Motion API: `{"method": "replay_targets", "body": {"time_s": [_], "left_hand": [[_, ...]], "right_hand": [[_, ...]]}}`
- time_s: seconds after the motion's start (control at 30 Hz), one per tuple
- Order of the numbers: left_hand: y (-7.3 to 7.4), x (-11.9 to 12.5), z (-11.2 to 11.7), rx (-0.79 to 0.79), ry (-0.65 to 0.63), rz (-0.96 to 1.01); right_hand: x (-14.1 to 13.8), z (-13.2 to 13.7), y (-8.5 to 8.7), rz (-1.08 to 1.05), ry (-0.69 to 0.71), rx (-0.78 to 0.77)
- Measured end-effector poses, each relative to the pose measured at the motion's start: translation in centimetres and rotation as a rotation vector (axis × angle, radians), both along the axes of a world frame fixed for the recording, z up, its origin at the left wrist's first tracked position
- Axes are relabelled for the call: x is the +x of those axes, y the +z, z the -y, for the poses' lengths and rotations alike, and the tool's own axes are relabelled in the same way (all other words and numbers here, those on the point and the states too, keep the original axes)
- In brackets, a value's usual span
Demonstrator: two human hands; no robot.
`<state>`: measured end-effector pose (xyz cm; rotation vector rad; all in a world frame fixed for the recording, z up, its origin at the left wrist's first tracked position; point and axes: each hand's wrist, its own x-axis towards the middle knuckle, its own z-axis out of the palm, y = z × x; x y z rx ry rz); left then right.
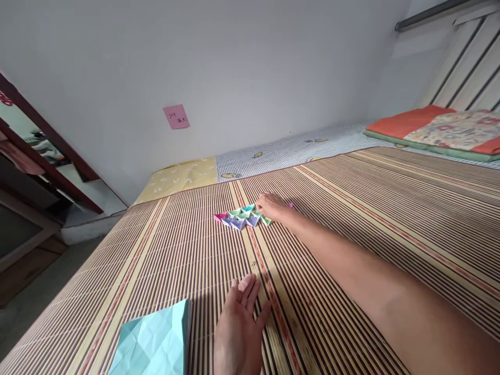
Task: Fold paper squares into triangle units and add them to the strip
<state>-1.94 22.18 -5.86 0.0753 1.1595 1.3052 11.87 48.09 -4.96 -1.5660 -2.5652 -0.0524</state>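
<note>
My right hand (272,206) is stretched far out over the striped bamboo mat (351,219), its fingers curled down onto the right end of a row of small folded paper pieces (240,216) in pink, green, blue and purple. Whether the fingers pinch one piece is hidden under the hand. My left hand (239,325) lies flat and open on the mat close to me, fingers together and pointing away. A creased light-blue sheet of paper (154,342) lies just to the left of it, touching nothing.
The mat covers a bed against a white wall with a pink sticky note (176,116). A yellow and checked sheet (219,169) shows at the far edge. Folded orange and floral bedding (441,130) sits at the far right. The bed's left edge drops to the floor.
</note>
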Motion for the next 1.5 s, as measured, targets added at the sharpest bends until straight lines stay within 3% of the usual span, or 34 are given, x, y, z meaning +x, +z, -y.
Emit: {"method": "replay_targets", "body": {"time_s": [0.83,1.23,1.5], "left_hand": [[-0.1,0.1,-0.2,0.007,0.017,-0.016],[0.2,0.1,-0.1,-0.002,0.015,-0.011],[0.6,0.0,-0.1,0.005,0.017,-0.002]], "right_hand": [[-0.5,-0.1,0.1,-0.051,0.007,-0.001],[6.2,0.0,1.7,-0.068,-0.094,0.01],[4.4,0.4,0.8,-0.004,-0.067,0.004]]}}
